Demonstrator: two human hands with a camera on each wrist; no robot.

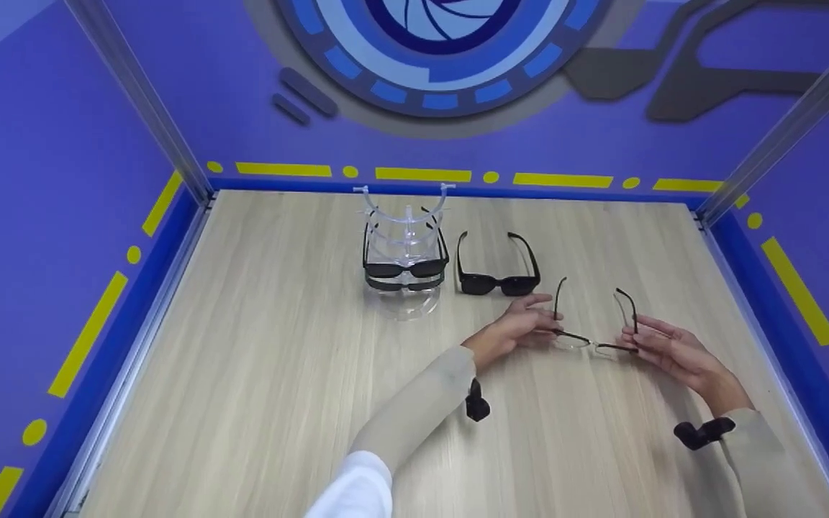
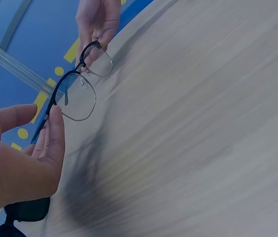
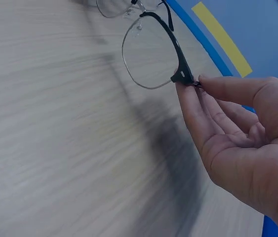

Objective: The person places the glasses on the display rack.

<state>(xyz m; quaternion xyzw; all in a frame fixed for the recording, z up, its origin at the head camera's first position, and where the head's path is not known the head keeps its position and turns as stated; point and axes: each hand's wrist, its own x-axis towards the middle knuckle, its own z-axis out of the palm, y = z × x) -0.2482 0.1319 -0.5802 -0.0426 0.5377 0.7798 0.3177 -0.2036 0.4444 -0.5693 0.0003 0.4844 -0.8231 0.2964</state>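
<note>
A pair of clear-lensed glasses with a dark upper rim [image 1: 574,336] is held between both hands at the right of the table, temples unfolded and pointing away. My left hand [image 1: 517,325] holds its left hinge end; in the left wrist view that hand's fingers [image 2: 55,133] lie against the frame, the thumb apart from it. At the other hinge my right hand [image 1: 681,354] pinches the frame [image 3: 180,61] between thumb and fingers. Thin wire runs round the lower lenses.
Black sunglasses [image 1: 498,283] stand unfolded on the wooden table [image 1: 278,360], left of the held pair. Farther left, a clear display stand [image 1: 409,234] bears two dark pairs [image 1: 425,269], one above the other. Blue-purple panels [image 1: 40,180] wall the table's back and sides.
</note>
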